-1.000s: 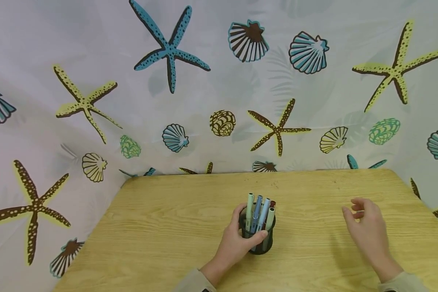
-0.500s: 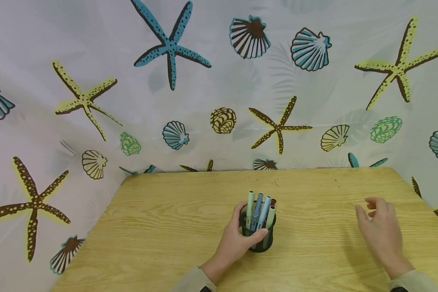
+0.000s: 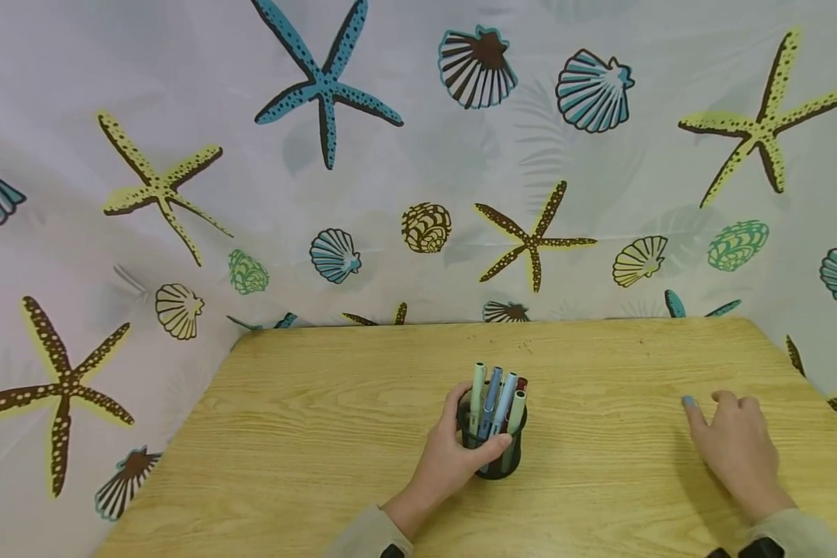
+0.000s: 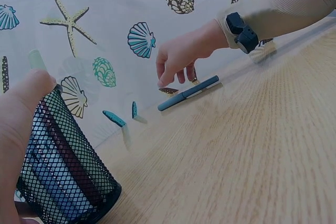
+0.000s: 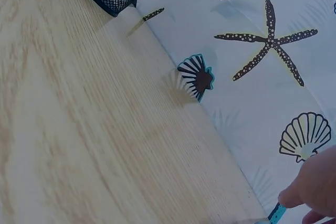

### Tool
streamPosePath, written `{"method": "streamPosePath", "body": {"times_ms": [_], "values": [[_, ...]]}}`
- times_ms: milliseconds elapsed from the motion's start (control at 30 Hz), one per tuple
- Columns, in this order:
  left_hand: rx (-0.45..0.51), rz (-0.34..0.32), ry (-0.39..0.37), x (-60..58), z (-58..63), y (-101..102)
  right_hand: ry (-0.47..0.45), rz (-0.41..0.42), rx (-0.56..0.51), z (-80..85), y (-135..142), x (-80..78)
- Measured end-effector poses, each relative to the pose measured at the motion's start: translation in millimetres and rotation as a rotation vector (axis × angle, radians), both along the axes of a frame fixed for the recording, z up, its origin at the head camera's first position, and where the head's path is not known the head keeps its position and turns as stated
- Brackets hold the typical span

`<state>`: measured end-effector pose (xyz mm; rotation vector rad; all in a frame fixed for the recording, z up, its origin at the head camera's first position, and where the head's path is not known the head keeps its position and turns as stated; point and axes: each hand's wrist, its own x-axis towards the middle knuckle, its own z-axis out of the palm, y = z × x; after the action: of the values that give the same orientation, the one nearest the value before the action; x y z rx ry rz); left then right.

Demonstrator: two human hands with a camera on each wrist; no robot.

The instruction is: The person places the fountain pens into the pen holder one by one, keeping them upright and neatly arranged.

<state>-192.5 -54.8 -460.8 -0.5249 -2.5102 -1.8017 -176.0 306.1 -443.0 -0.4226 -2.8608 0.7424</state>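
Note:
My left hand grips a black mesh pen holder at the middle of the table, thumb on the near side and fingers round the back. Several capped pens stand in it: light green, blue, pale blue, dark red. In the left wrist view, a dark blue pen lies on the table, with my right hand just over it, fingers bent downward and loose. From above, that hand mostly hides the pen; only a blue end shows by the thumb tip. The right wrist view catches part of the hand at its lower right corner.
The wooden table ends at a white curtain printed with starfish and shells, which rises behind it and along both sides. A black band with a small device sits on the right wrist.
My right hand has moved right, then slightly nearer and lower, its fingers spreading a little; the blue pen end now shows at its thumb. My left hand keeps its grip on the pen holder.

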Motion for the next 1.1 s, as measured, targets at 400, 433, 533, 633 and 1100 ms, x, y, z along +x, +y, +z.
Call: {"method": "streamPosePath", "body": {"times_ms": [400, 433, 533, 633, 1100], "values": [[-0.009, 0.003, -0.018, 0.4, 1.3, -1.0, -0.170, -0.001, 0.029, -7.6, 8.0, -11.5], [-0.008, 0.003, -0.017, 0.5, 1.3, -1.0, -0.179, 0.000, 0.029, -8.1, 8.3, -12.2], [-0.009, 0.003, -0.013, 0.9, 1.0, -1.0, -0.199, 0.000, 0.020, -9.4, 9.4, -13.4], [-0.009, 0.002, -0.010, 1.1, 0.9, -1.1, -0.204, -0.004, 0.014, -10.8, 10.3, -14.0], [-0.008, 0.003, -0.017, 0.6, 0.6, -0.1, -0.196, 0.006, 0.010, -15.6, 12.5, -15.7]]}}
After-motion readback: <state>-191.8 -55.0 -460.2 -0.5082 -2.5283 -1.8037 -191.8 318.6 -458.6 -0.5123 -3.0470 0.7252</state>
